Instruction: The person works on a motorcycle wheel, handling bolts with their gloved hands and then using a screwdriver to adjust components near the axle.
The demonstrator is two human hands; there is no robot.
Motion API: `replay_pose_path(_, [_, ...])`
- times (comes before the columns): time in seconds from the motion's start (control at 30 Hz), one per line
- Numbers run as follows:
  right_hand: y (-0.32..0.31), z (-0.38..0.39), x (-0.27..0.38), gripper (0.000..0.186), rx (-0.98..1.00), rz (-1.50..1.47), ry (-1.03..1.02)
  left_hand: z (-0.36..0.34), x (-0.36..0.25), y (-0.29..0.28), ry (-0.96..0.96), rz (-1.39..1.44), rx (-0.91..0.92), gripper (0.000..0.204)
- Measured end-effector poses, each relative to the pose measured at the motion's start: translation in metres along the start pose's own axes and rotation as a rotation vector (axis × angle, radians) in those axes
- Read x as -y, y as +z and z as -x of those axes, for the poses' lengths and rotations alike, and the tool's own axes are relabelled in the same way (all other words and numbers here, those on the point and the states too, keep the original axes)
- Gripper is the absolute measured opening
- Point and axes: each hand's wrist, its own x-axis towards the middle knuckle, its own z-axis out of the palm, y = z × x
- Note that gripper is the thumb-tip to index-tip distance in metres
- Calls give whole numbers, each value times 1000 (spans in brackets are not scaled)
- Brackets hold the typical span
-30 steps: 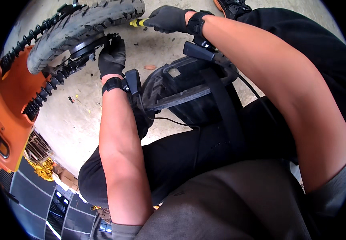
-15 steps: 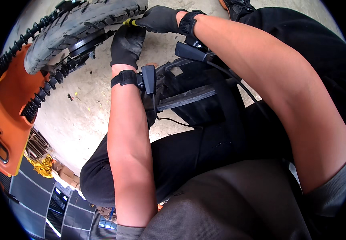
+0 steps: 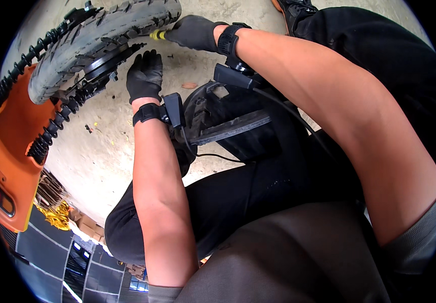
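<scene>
In my black-gloved right hand (image 3: 193, 33) is a tool with a yellow handle (image 3: 158, 34). Its yellow end points left at the tyre, and its exact kind is hard to make out. My left hand (image 3: 145, 76), also in a black glove, holds nothing; its fingers are stretched out, close to the wheel hub. The wheel has a grey, dusty treaded tyre (image 3: 97, 35) and a round black hub part (image 3: 107, 63) on its near side. A black coil-spring shock absorber (image 3: 59, 117) runs from the hub area down to an orange body panel (image 3: 13, 146).
A black plastic piece (image 3: 228, 129) lies on the concrete floor (image 3: 92, 161) by my knees. Cables hang from my wrist-worn devices. Yellow wrapping (image 3: 55, 214) and cardboard (image 3: 88, 224) are at the lower left. A shoe (image 3: 298, 12) shows at the top.
My left hand has come away from the yellow tool, moving left and down with its fingers opened. My right hand, keeping the tool, has shifted slightly left.
</scene>
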Motion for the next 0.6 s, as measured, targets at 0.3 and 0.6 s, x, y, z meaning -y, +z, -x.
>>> replay_pose_path(0.3, [-9, 3, 11, 48, 70, 71, -132, 1, 1, -7, -17, 11, 33, 37])
replay_pose_path(0.6, [21, 10, 15, 47, 169, -220, -181, 4, 13, 18, 748, -1509, 431, 25])
